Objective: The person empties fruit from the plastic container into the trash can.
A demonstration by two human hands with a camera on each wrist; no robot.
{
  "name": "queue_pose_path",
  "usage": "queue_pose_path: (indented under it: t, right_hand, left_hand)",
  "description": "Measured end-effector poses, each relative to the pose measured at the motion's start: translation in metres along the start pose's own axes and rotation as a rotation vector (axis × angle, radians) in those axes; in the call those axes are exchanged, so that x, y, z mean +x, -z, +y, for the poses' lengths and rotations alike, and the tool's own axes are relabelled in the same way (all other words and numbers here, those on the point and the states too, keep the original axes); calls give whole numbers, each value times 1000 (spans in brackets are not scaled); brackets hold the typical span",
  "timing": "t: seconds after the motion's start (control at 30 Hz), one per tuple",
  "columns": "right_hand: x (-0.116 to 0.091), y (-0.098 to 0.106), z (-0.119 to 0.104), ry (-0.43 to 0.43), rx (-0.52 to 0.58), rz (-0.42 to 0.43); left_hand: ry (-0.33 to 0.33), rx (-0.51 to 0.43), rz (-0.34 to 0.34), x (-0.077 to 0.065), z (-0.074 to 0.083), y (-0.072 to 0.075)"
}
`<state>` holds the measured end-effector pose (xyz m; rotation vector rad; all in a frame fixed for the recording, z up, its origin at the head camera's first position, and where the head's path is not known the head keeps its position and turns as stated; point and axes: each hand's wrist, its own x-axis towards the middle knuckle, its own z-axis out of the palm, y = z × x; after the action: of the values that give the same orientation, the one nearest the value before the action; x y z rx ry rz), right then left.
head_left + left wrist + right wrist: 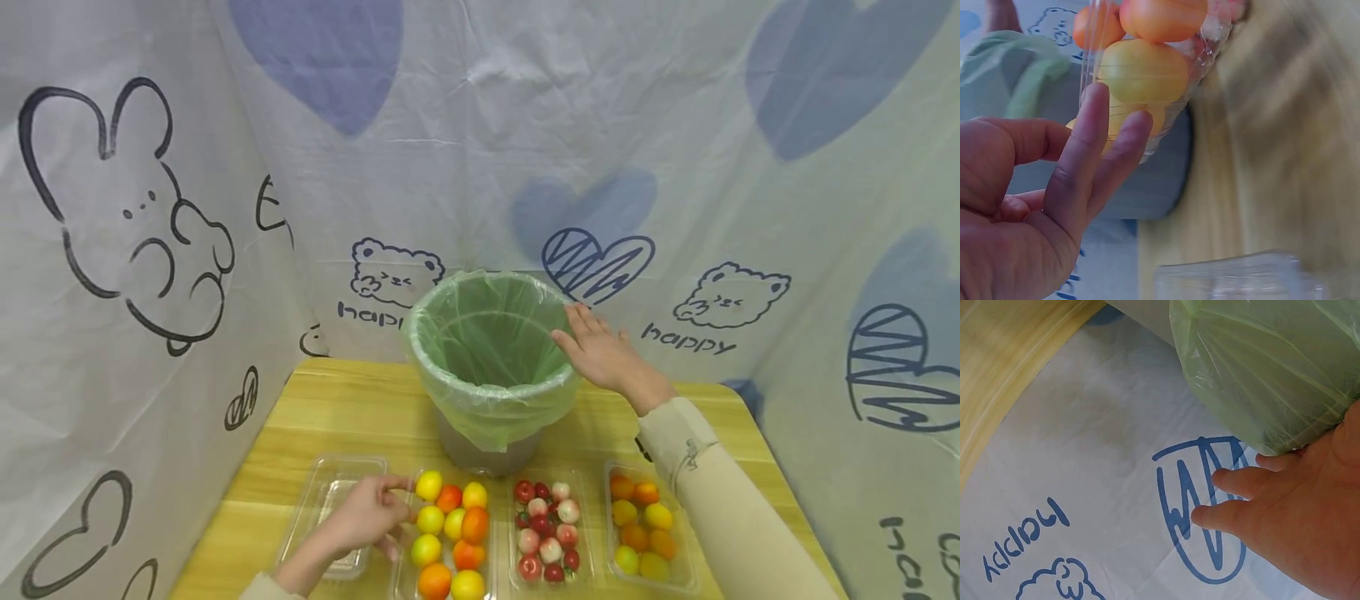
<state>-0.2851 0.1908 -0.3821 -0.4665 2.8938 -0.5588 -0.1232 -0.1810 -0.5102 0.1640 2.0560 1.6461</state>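
Observation:
My left hand (pixel 367 517) is at the left side of a clear plastic tray (pixel 399 575) that holds several yellow and orange toy fruits (pixel 426 550). In the left wrist view, its straight fingertips (pixel 1134 128) rest against the tray's wall, with a yellow fruit (pixel 1144 72) just behind the plastic. Over the table's far part, my right hand (pixel 606 354) lies with spread fingers on the right rim of a grey bin (pixel 487 457). A pale green bag (pixel 498 408) lines this bin and folds over its rim; the right wrist view shows the fingers (pixel 1225 515) beside the bag.
Left of the fruit tray is another clear tray (pixel 348 458). To the right stand a tray with red and pinkish fruits (pixel 550 550) and one with orange and yellow fruits (pixel 633 536). White printed curtains (pixel 465 150) enclose the wooden table (pixel 360 400).

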Motion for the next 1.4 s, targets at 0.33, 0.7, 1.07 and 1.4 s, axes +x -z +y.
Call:
queue_pose_path:
  t: [0.33, 0.7, 1.07, 1.4]
  right_hand:
    - [-2, 2, -1, -4, 20, 0]
    - [-1, 2, -2, -6, 13, -10]
    - [-2, 2, 0, -6, 14, -9]
    - [-2, 1, -2, -7, 22, 2]
  left_hand:
    - [-55, -12, -24, -13, 44, 9]
    - [-92, 11, -7, -27, 81, 19]
    - [-124, 17, -40, -34, 111, 29]
    - [-153, 81, -41, -35, 142, 38]
